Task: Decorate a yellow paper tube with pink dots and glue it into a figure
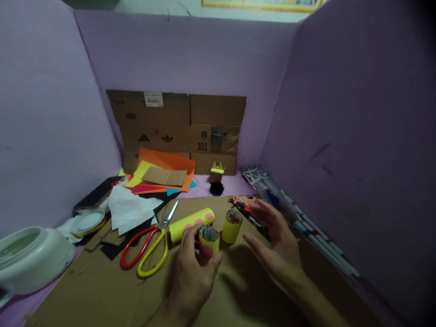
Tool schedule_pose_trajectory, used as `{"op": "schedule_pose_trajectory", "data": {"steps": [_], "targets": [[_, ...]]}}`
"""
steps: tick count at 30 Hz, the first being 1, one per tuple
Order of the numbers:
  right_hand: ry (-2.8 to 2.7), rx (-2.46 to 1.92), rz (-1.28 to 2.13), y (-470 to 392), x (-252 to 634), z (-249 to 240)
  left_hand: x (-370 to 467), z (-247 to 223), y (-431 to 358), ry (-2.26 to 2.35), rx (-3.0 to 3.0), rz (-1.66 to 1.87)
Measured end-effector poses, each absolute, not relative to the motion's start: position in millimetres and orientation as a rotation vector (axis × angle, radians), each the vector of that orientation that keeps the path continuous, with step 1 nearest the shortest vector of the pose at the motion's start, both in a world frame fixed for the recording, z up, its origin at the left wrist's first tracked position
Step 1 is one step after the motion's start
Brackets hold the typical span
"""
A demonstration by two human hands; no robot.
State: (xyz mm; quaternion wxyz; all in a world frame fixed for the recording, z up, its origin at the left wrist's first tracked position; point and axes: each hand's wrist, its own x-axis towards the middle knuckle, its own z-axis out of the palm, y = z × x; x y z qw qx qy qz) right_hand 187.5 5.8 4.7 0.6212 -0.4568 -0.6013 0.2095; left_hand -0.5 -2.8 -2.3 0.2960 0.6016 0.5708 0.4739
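My left hand [195, 272] is wrapped round a short yellow tube [209, 241] with a pink spot and a grey, crumpled-looking inside. Just behind it to the right, a second short yellow tube [232, 228] stands upright on the cardboard. A longer yellow tube with pink spots [190, 222] lies on its side behind my left hand. To the right of the second tube is my right hand [277, 243], raised with fingers and thumb apart and nothing between them. Scissors [159, 236] with one red and one yellow handle lie open left of the tubes.
A cardboard sheet [112, 290] covers the work surface. At the left are a white pot [44, 252], a round lid [87, 221] and white paper [131, 206]. Coloured paper [166, 159] and a small cat-eared box [217, 171] are behind. Rolled sticks [320, 240] line the right wall.
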Motion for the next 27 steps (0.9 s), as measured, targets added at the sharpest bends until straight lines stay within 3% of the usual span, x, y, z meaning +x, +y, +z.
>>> {"op": "schedule_pose_trajectory", "data": {"steps": [9,18,22,27], "targets": [[-1.55,-0.964,1.121,-26,159,18,2,-3,-17,1.285,1.709,1.406],[-1.49,-0.955,1.087,-19,162,24,5,15,-31,1.303,1.736,1.355],[-1.254,-0.943,0.942,-6,187,26,-15,61,25,1.328,1.907,1.277],[-0.898,-0.893,0.838,8,209,21,-8,91,163,1.471,1.795,1.055]]}}
